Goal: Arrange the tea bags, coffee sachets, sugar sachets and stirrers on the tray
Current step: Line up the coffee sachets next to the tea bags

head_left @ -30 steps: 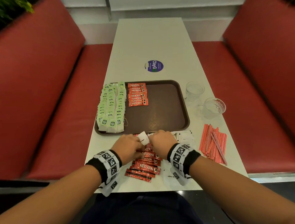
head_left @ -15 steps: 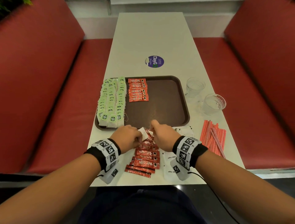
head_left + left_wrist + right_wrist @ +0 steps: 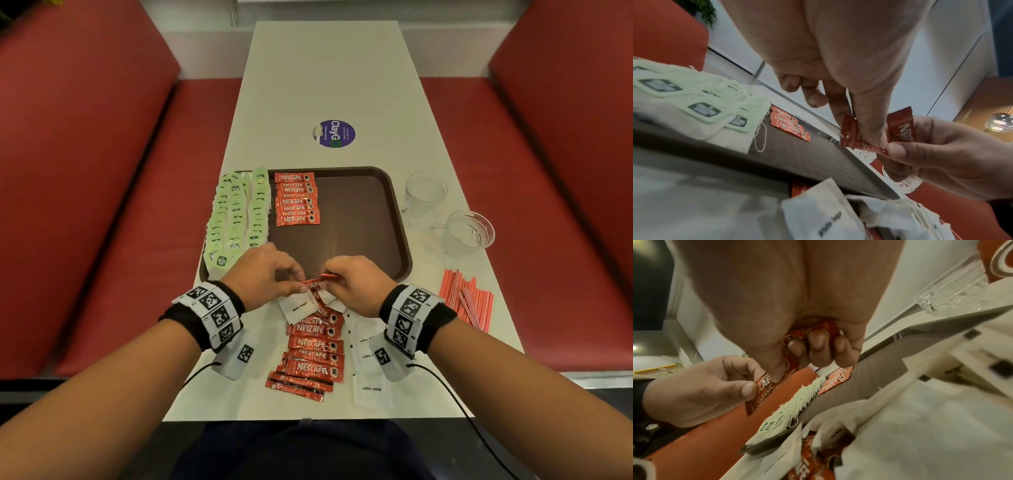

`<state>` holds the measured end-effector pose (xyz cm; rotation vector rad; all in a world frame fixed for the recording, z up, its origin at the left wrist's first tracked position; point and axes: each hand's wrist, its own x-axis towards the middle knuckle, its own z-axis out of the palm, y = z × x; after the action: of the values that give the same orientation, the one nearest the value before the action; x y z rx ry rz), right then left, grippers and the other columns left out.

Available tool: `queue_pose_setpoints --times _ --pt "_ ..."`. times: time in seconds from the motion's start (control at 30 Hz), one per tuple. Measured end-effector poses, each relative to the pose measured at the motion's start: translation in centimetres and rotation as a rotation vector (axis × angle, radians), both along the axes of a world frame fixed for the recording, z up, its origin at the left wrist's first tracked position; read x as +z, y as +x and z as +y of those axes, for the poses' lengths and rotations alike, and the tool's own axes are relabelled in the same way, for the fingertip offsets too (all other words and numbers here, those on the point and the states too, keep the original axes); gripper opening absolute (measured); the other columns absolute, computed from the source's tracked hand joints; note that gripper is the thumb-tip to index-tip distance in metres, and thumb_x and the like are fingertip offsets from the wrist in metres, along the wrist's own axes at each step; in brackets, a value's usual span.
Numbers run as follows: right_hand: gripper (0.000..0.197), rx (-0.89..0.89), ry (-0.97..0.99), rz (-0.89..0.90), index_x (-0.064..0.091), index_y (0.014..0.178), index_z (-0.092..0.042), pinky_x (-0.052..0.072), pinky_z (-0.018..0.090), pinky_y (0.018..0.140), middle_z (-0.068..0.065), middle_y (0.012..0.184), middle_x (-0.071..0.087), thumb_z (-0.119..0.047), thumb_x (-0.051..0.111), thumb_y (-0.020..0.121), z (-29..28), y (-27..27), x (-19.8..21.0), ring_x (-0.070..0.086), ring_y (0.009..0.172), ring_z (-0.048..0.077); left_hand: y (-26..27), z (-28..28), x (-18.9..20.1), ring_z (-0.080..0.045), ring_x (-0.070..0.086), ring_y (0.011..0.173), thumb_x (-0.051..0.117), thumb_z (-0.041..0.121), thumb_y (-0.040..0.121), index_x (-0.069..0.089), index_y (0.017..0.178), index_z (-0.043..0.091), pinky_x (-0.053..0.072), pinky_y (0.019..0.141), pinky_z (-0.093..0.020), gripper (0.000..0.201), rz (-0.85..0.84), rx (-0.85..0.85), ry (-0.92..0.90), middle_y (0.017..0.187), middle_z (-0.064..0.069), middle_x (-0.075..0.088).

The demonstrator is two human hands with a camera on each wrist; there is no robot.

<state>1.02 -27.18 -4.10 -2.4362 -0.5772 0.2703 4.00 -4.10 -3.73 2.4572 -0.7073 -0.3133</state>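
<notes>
Red foil coffee sachets [image 3: 320,281] are pinched between both hands just above the near rim of the tray [image 3: 399,219]: the left hand [image 3: 265,274] nips one end between thumb and fingertips, and the right hand [image 3: 356,284] curls its fingers round a small bundle of them. These look thin, light and limp, with a slick wrapper, so they will likely slide over one another unless gripped flat across the short ends and squared up before being laid down. Further sachets lie fanned on the bench [image 3: 329,68] below the hands, mixed with white sugar sachets [image 3: 298,307], soft paper packets that should crease easily. On the tray, a short column of coffee sachets [image 3: 297,198] sits beside rows of green-tagged tea bags [image 3: 236,216], whose loose strings could snag. Striped stirrers [image 3: 466,298] wait in a heap on the bench to the right, near two glass cups [image 3: 467,233].
</notes>
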Motion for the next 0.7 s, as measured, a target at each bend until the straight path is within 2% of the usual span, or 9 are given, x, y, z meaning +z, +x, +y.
queue_pose_setpoints --times 0.07,0.2,0.23,0.3,0.33,0.5,0.6,0.7 --pt "0.004 -0.032 0.008 0.019 0.064 0.098 -0.025 0.041 0.027 0.070 -0.015 0.082 0.056 -0.026 0.061 0.095 0.1 0.7 -0.1 0.054 0.076 0.009 1.1 -0.2 0.2 -0.003 0.048 0.082 0.078 0.050 0.076 0.071 0.081 0.042 0.041 0.073 -0.030 0.011 -0.036 0.038 0.034 0.074 0.023 0.065" --pt "0.032 -0.184 0.040 0.143 0.052 0.130 -0.021 0.053 0.036 0.084 0.000 0.110 0.068 -0.032 0.054 0.099 -0.1 2.3 -0.1 0.064 0.092 0.018 4.6 -0.4 0.9 -0.001 0.051 0.060 0.075 0.045 0.081 0.073 0.081 0.037 0.041 0.074 -0.026 0.009 -0.057 0.208 0.177 0.070 0.016 0.065" --pt "0.034 -0.212 0.035 0.152 0.051 0.132 -0.020 0.053 0.037 0.087 0.004 0.113 0.068 -0.030 0.053 0.100 -0.1 2.7 -0.1 0.064 0.092 0.019 5.6 -0.4 0.9 -0.002 0.053 0.062 0.074 0.045 0.083 0.072 0.082 0.035 0.043 0.080 -0.028 0.009 -0.064 0.244 0.228 0.072 0.016 0.066" --pt "0.033 -0.248 0.004 0.166 0.051 0.131 -0.019 0.053 0.038 0.089 0.006 0.114 0.069 -0.027 0.052 0.100 -0.2 3.7 -0.2 0.065 0.092 0.020 7.6 -0.7 0.5 -0.008 0.059 0.077 0.073 0.046 0.084 0.070 0.084 0.035 0.043 0.095 -0.035 0.011 -0.073 0.281 0.324 0.078 0.016 0.067" --pt "0.033 -0.264 -0.020 0.180 0.052 0.131 -0.019 0.053 0.038 0.089 0.006 0.114 0.069 -0.028 0.052 0.099 -0.2 4.3 -0.3 0.065 0.093 0.020 8.5 -0.9 0.1 -0.010 0.061 0.082 0.073 0.046 0.084 0.069 0.085 0.035 0.043 0.099 -0.038 0.012 -0.071 0.284 0.366 0.078 0.016 0.067" --pt "0.046 -0.285 -0.152 0.272 0.044 0.141 -0.018 0.051 0.037 0.097 0.008 0.127 0.065 -0.029 0.054 0.098 0.0 7.0 -1.0 0.063 0.111 0.026 11.7 -2.9 -1.5 -0.013 0.061 0.089 0.075 0.053 0.079 0.063 0.079 0.035 0.037 0.101 -0.042 0.022 -0.044 0.274 0.504 0.072 0.017 0.060" --pt "0.060 -0.251 -0.219 0.314 0.031 0.151 -0.019 0.050 0.039 0.099 0.010 0.134 0.061 -0.030 0.054 0.097 0.4 8.7 -1.5 0.061 0.116 0.028 12.6 -3.3 -2.1 -0.018 0.056 0.102 0.073 0.056 0.079 0.068 0.082 0.036 0.038 0.100 -0.044 0.021 -0.080 0.282 0.575 0.084 0.015 0.064" --pt "0.071 -0.241 -0.258 0.321 0.018 0.156 -0.022 0.052 0.041 0.096 0.011 0.133 0.061 -0.035 0.055 0.097 0.9 10.3 -1.8 0.063 0.113 0.030 13.1 -3.3 -2.3 -0.023 0.052 0.106 0.071 0.058 0.079 0.073 0.090 0.039 0.040 0.093 -0.044 0.021 -0.112 0.286 0.606 0.097 0.010 0.066"
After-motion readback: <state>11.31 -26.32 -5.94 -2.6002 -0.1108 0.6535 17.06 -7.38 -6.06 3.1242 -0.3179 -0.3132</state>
